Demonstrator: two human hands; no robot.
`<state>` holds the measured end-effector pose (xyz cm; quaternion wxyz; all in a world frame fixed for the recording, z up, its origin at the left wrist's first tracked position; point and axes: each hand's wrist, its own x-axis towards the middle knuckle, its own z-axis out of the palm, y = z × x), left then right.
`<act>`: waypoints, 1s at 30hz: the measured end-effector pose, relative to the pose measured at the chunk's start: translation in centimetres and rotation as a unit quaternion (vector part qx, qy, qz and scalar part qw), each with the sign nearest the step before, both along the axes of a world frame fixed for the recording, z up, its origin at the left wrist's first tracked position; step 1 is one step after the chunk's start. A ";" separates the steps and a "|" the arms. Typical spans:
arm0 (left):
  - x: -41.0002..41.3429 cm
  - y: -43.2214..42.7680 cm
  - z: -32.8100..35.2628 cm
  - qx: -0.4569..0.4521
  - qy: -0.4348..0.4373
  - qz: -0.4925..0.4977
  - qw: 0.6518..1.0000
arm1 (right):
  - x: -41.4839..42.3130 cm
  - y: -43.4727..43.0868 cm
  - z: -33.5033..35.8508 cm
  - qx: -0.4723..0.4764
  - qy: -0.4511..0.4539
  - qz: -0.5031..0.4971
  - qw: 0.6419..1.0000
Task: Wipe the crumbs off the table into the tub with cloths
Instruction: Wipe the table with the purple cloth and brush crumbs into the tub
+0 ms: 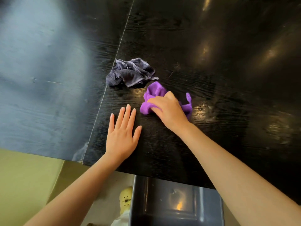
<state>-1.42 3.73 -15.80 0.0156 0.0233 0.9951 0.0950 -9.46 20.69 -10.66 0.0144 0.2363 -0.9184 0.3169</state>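
My right hand presses down on a bright purple cloth on the black wooden table, fingers curled over the bunched fabric. My left hand lies flat on the table just left of it, fingers spread, holding nothing. A crumpled grey cloth rests a little farther back, untouched, close to the purple one. A dark grey tub stands below the table's near edge, between my forearms. I cannot make out crumbs on the glossy surface.
A seam runs diagonally up the table, left of the cloths. The table's near edge lies close under my forearms. A yellow perforated shoe stands on the greenish floor beside the tub.
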 end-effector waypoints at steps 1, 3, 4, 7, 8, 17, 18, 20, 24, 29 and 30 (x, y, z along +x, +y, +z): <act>0.0 0.0 0.0 -0.002 0.003 0.001 1.000 | 1.5 0.4 0.0 0.004 -0.019 0.028 0.999; 0.0 -0.1 0.0 0.001 0.005 -0.001 1.000 | 4.9 1.5 -0.3 0.019 -0.047 0.062 0.997; 0.1 -0.1 0.0 0.003 0.006 -0.003 1.000 | 6.7 2.1 -0.4 0.025 -0.055 0.074 0.995; 0.0 -0.2 -0.1 0.005 0.007 -0.003 1.000 | 12.2 4.2 -0.5 0.027 -0.066 0.104 0.992; -0.1 -0.2 -0.1 0.002 0.006 -0.002 1.000 | 13.8 4.8 -0.7 0.027 -0.068 0.115 0.991; 0.0 -0.1 -0.5 -0.007 0.015 0.000 1.000 | 8.4 13.8 3.6 -0.113 -0.024 -0.218 0.969; 0.0 -0.1 -0.6 -0.005 0.016 0.000 1.000 | 5.7 15.4 4.1 -0.089 -0.001 -0.266 0.960; 0.0 -0.1 -0.6 -0.003 0.018 0.001 1.000 | 0.8 18.3 4.4 -0.040 0.005 -0.310 0.950; 0.0 -0.1 -0.6 -0.008 0.014 -0.001 1.000 | -2.6 20.6 1.0 0.051 -0.092 -0.279 0.954; -0.1 -0.1 -0.7 -0.014 0.016 -0.002 1.000 | 1.9 19.8 -1.2 0.055 -0.083 -0.243 0.965; -0.1 -0.1 -0.7 -0.011 0.016 -0.003 1.000 | 3.1 19.9 -1.3 0.055 -0.093 -0.231 0.967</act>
